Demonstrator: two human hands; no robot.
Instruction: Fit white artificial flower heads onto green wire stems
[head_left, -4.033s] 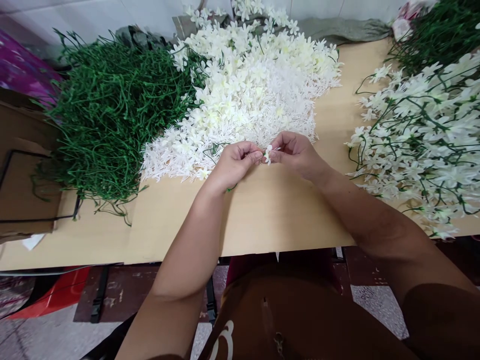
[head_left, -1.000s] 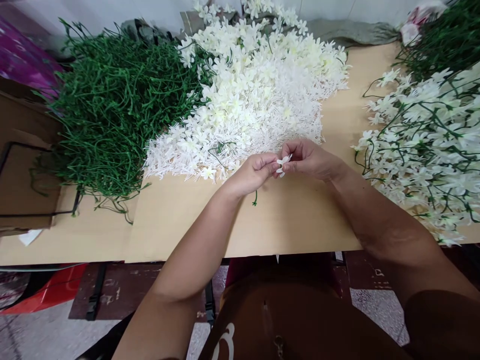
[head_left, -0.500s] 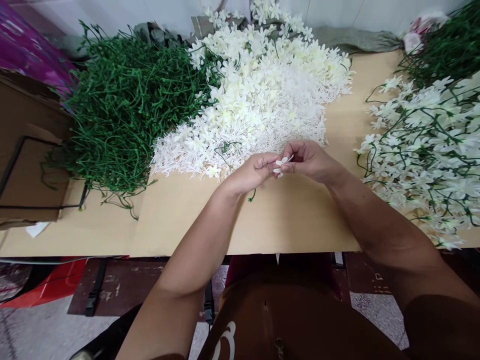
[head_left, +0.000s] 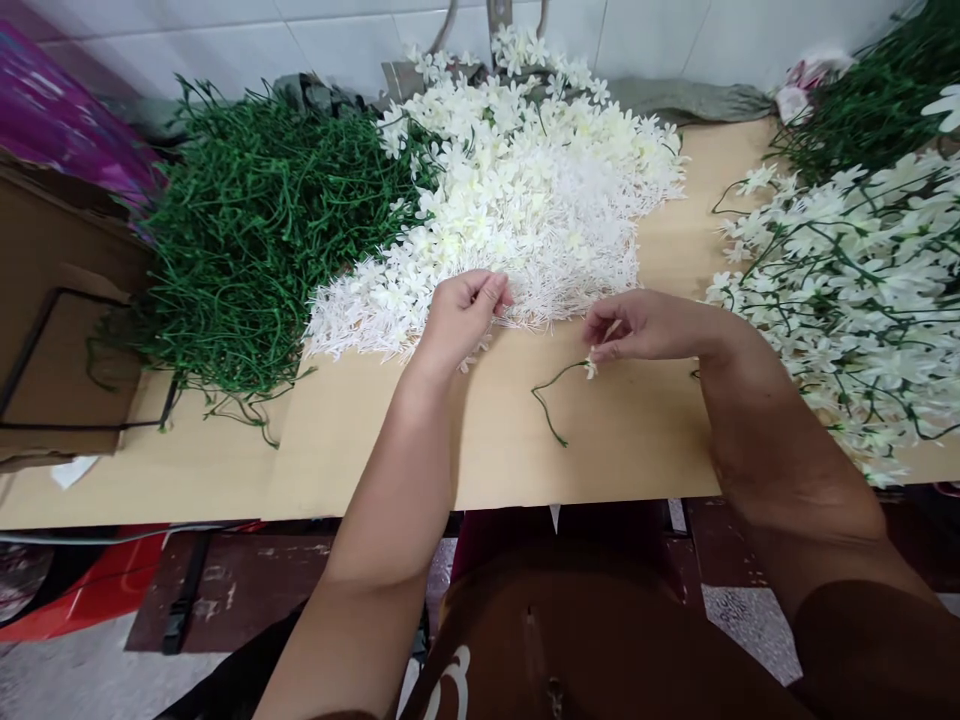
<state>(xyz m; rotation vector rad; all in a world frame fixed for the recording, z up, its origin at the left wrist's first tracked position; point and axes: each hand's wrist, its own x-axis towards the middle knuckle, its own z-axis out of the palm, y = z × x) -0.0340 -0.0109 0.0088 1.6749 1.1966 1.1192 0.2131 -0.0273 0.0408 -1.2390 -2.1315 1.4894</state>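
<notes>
My right hand (head_left: 637,325) is closed at the thumb and fingers on a small white artificial flower (head_left: 591,368). A thin green stem (head_left: 546,398) runs from this flower, curving down over the board. To the left, my left hand (head_left: 465,312) is at the near edge of the pile of white flower heads (head_left: 517,215). Its thumb and forefinger are pinched together; what is between them, if anything, is hidden. The white pile shows many thin pale stalks along its near side.
A heap of green plastic stems (head_left: 262,210) stands at the left, beside a cardboard box (head_left: 67,330). Flowers joined to green stems (head_left: 847,310) are piled at the right, with more green stems behind. Brown board (head_left: 360,440) covers the table up to its front edge.
My hands have moved apart. My left hand went left to the white pile's edge, and my right hand moved slightly right with the flower and its stem.
</notes>
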